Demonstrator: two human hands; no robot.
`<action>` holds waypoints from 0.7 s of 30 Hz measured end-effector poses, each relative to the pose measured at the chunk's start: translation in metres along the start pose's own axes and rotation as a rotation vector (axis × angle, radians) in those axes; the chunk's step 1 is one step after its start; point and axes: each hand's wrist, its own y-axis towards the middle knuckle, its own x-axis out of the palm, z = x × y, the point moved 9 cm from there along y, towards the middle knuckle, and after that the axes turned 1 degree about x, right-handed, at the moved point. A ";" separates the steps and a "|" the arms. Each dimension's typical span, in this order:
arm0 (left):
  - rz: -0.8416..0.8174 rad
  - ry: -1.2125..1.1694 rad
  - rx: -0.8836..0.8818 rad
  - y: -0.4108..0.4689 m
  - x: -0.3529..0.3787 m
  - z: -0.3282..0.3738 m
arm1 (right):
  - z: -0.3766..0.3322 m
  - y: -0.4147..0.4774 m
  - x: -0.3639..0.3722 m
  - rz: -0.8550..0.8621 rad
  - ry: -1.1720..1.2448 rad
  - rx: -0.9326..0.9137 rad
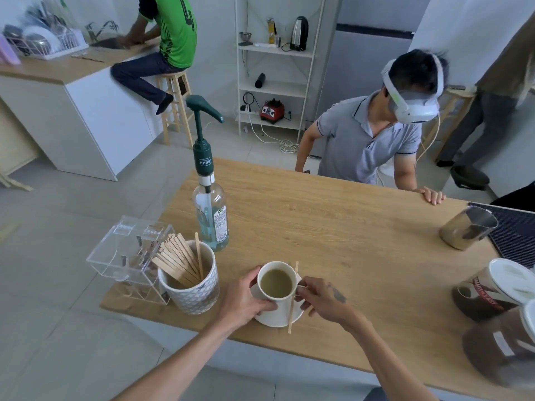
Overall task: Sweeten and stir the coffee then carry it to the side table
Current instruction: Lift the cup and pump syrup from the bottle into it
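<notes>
A white cup of pale brown coffee stands on a white saucer near the front edge of the wooden table. A wooden stir stick lies across the saucer's right side. My left hand grips the saucer's left rim, fingers under the cup's side. My right hand pinches the cup's handle and touches the saucer's right edge. A clear syrup bottle with a dark green pump stands behind and to the left.
A patterned white pot of wooden sticks and a clear acrylic box sit left of the cup. A metal jug, a black mat and lidded jars stand at the right. A person wearing a headset leans on the table's far edge.
</notes>
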 end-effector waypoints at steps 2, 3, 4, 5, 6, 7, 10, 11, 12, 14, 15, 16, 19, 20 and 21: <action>0.005 0.004 0.000 0.001 -0.002 0.003 | -0.003 -0.001 -0.002 0.008 0.004 -0.007; 0.010 0.001 -0.001 0.001 -0.003 0.006 | -0.005 -0.002 -0.004 0.014 0.011 -0.011; 0.013 -0.003 0.002 0.001 -0.005 0.009 | -0.008 -0.003 -0.006 0.020 0.027 -0.012; 0.017 -0.005 0.012 0.000 -0.008 0.015 | -0.011 -0.004 -0.010 0.026 0.053 -0.010; 0.022 -0.004 0.026 0.000 -0.010 0.020 | -0.014 -0.005 -0.014 0.033 0.090 -0.008; 0.030 -0.003 0.039 0.000 -0.014 0.027 | -0.019 -0.006 -0.017 0.038 0.133 -0.006; 0.048 -0.008 0.079 0.000 -0.027 0.053 | -0.038 -0.009 -0.029 0.030 0.283 -0.016; 0.054 -0.006 0.087 0.000 -0.032 0.062 | -0.047 -0.011 -0.033 0.027 0.331 -0.019; 0.054 -0.003 0.099 0.000 -0.038 0.071 | -0.055 -0.013 -0.037 0.025 0.368 -0.025; 0.052 0.002 0.118 -0.001 -0.049 0.091 | -0.075 -0.018 -0.045 0.010 0.439 -0.046; 0.056 0.010 0.126 -0.002 -0.057 0.102 | -0.086 -0.019 -0.048 -0.002 0.479 -0.064; 0.057 0.018 0.134 -0.002 -0.063 0.111 | -0.095 -0.021 -0.050 -0.012 0.517 -0.078; 0.071 0.027 0.155 -0.004 -0.085 0.140 | -0.124 -0.021 -0.058 -0.019 0.616 -0.094; 0.079 0.036 0.162 -0.004 -0.093 0.147 | -0.133 -0.020 -0.060 -0.019 0.650 -0.097; 0.086 0.043 0.170 -0.004 -0.101 0.156 | -0.143 -0.020 -0.061 -0.019 0.681 -0.104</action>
